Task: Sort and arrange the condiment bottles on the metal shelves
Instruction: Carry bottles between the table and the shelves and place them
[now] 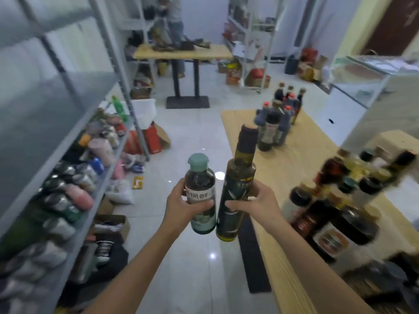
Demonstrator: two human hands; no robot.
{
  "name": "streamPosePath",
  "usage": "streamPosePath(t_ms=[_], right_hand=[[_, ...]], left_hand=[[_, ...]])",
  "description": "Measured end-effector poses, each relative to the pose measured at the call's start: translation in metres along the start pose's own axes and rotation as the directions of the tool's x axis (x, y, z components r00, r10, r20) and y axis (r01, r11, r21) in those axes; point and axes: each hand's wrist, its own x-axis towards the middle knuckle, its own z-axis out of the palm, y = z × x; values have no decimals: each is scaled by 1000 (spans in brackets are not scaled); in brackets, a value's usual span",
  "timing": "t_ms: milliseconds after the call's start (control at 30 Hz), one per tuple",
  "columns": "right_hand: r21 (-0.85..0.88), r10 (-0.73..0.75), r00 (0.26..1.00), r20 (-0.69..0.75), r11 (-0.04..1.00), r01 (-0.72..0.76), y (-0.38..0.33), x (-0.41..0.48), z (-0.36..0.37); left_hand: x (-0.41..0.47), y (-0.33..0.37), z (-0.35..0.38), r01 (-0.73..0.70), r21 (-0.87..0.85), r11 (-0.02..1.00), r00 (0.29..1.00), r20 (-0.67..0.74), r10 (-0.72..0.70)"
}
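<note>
My left hand (pixel 181 207) grips a short dark bottle with a teal cap (pixel 200 177) around its label. Beside it, my right hand (pixel 256 205) grips a taller dark green bottle (pixel 238 177) with a brown capped neck. Both bottles are upright in the air over the white tiled floor, almost touching each other. More condiment bottles (pixel 335 200) crowd the near right of a wooden table (pixel 294 159), and a second cluster of dark bottles (pixel 276 118) stands at its far end. The metal shelves (pixel 74 123) run along the left.
The lower shelf holds several cups and flasks (pixel 74 184). Boxes and bags (pixel 149 137) lie on the floor by the shelf foot. Farther back stand another table (pixel 183 53), more shelving (pixel 254 41) and a person (pixel 174 23). A glass counter (pixel 374 75) sits at the right.
</note>
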Motion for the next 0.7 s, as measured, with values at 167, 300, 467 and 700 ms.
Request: streamPosePath(t_ms=[167, 300, 467, 700], right_hand=[[72, -214, 958, 190, 976, 204, -93, 71, 84], [231, -376, 862, 340, 922, 311, -174, 108, 156], [400, -594, 652, 471, 803, 442, -264, 126, 225], [664, -824, 310, 474, 566, 488, -366, 143, 318]], left_hand=[[29, 65, -104, -167, 8, 986, 953, -256, 164], [35, 118, -180, -275, 113, 955, 853, -429, 296], [21, 179, -255, -267, 324, 908, 668, -616, 417], [-2, 251, -321, -153, 532, 833, 328, -767, 551]])
